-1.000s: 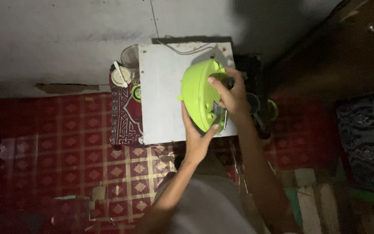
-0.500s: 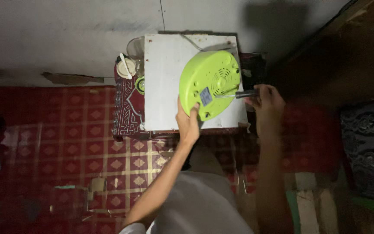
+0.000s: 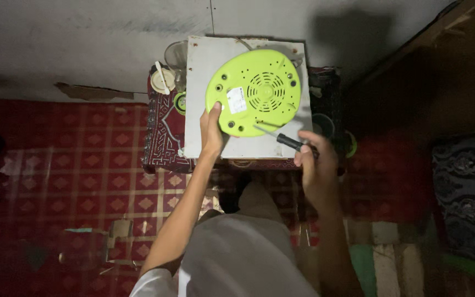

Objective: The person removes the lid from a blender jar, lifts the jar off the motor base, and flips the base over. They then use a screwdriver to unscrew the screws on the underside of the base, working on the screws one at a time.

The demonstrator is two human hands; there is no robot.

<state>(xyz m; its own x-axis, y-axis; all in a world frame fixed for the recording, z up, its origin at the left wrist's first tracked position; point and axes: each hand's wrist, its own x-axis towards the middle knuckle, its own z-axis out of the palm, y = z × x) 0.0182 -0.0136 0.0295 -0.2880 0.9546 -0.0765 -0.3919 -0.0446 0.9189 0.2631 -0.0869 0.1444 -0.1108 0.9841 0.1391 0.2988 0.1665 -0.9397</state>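
Nearest, the right hand (image 3: 315, 159) has its fingers (image 3: 305, 144) clamped round the dark handle of a screwdriver (image 3: 281, 138), whose thin shaft points up-left and meets the lower edge of the green round base (image 3: 254, 92). The left hand (image 3: 212, 131) grips that base at its lower-left rim, fingers wrapped partly beneath and hidden. The base lies underside up on the white worktop (image 3: 199, 99). Beyond, small cups at the worktop's left edge are too dim to make out.
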